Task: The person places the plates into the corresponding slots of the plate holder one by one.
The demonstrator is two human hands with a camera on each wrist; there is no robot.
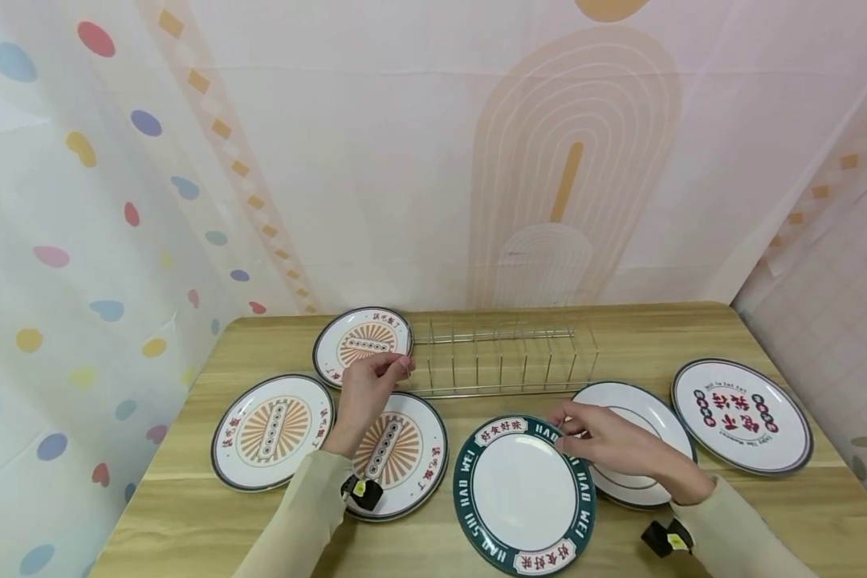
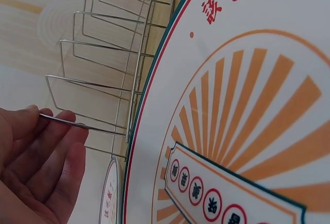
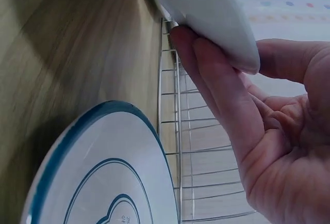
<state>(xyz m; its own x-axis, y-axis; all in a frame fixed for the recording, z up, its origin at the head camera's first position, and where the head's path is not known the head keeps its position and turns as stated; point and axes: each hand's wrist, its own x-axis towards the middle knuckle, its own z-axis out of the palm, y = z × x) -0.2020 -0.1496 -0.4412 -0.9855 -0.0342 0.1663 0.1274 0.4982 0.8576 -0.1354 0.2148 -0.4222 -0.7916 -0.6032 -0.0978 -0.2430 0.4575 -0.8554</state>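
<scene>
The left hand (image 1: 367,392) pinches a left-end wire of the metal rack (image 1: 501,373) at the frame's centre, while the right hand (image 1: 610,437) holds, by its upper right edge, the green-rimmed plate (image 1: 524,491), raised above the worktop (image 1: 166,498) at the frame's lower centre.

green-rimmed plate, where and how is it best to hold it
The green-rimmed plate is probably best pinched at the far right of its rim, coming from the right, thumb on one face, fingers on the other: it is round with a thin edge, and the right hand holds it there.
</scene>
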